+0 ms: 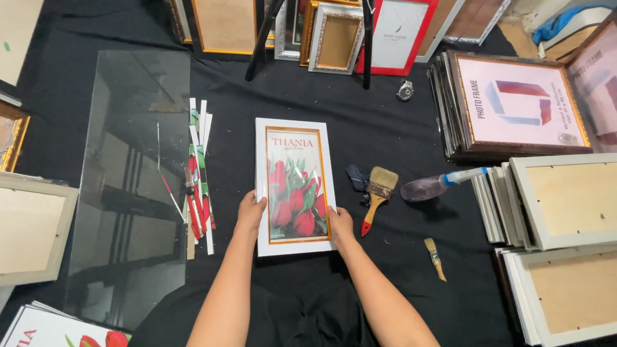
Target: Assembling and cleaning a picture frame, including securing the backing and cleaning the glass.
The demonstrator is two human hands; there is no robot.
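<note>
A white frame [295, 186] with a gold inner edge and a red tulip print lies flat on the black cloth [385, 122] at the centre of the picture. The left hand [250, 212] grips its lower left edge, thumb over the front; the right hand [339, 225] grips its lower right edge the same way. Just right of the frame lies a wide brush [377, 196] with a red handle, then a spray bottle [437, 185] on its side. A small brush [435, 257] lies lower right. A glass sheet [128, 186] fills the left, with cut strips [199, 173] between it and the frame.
</note>
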